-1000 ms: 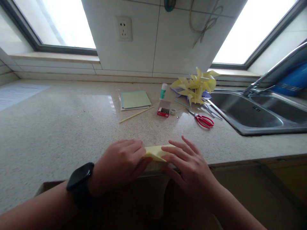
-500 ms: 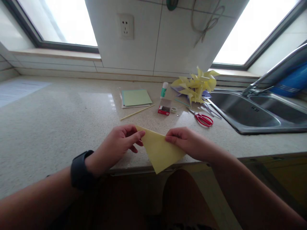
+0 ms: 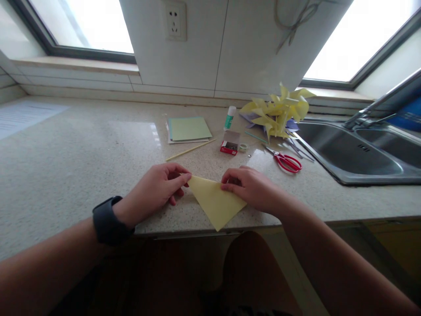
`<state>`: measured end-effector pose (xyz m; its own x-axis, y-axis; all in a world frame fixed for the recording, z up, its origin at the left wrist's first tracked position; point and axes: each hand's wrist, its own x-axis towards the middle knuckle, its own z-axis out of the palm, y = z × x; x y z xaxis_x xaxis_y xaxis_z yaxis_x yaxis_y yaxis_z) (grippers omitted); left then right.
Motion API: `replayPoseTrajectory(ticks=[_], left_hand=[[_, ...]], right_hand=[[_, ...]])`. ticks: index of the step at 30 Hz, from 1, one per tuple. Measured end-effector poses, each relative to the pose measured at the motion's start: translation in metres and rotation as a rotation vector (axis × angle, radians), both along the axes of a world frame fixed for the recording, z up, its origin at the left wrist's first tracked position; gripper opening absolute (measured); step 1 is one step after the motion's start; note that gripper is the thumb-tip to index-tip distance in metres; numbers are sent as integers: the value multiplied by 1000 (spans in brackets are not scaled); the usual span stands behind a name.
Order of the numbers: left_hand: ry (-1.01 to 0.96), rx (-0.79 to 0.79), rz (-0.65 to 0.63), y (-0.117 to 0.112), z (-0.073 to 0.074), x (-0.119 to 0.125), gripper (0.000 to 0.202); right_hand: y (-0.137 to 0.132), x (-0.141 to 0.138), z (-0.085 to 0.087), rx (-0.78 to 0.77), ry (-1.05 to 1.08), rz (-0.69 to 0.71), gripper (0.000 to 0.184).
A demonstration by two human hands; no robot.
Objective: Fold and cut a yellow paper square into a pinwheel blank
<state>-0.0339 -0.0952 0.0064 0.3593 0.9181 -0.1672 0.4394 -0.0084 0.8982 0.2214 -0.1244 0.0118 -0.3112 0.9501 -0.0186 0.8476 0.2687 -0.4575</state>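
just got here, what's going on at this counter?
A person is handling a yellow sheet of paper, which shows as a triangle pointing down to the front edge of the counter. The left hand pinches its left corner; the right hand grips its top edge farther right. Behind them lie a paper stack, a thin stick, a small red box and red-handled scissors. A glue stick stands near a pile of paper pinwheels beside the sink.

Steel double-bowl sink (image 3: 348, 153) and faucet (image 3: 388, 95) at right; socket (image 3: 174, 21) and looped cord (image 3: 292, 29) on tiled wall (image 3: 200, 48); printed sheet (image 3: 28, 115) left.
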Motion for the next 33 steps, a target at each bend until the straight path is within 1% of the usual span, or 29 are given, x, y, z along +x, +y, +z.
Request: replayPoseTrajectory(ticks=[1, 5, 7, 12, 16, 19, 23, 25, 27, 30, 33], left_hand=[[48, 72, -5, 1, -1, -2, 30], [310, 467, -78, 5, -5, -9, 25], [395, 565, -121, 6, -6, -11, 25], [528, 665, -187, 3, -9, -10, 25], [602, 803, -215, -2, -11, -8, 21], [653, 873, -233, -4, -10, -8, 20], [710, 919, -299, -6, -6, -8, 21], [708, 948, -332, -9, -6, -5, 22], [660, 963, -388, -15, -6, -1, 26], [570, 938, -483, -27, -8, 6, 32], [583, 909, -509, -36, -8, 12, 31]], right_hand=[[0, 0, 0, 22, -8, 4, 8], [-3, -2, -2, 116, -45, 23, 6], [-3, -1, -3, 156, -64, 34, 6], [-4, 0, -9, 181, -80, 41, 7], [-5, 1, -11, 202, -80, 45, 8], [-6, 0, -12, 211, -83, 43, 9], [-7, 1, -13, 227, -103, 58, 11], [-7, 1, -13, 235, -119, 66, 12], [-7, 1, -14, 248, -141, 70, 13], [-8, 1, -14, 271, -184, 81, 15], [-11, -1, -12, 305, -257, 84, 18]])
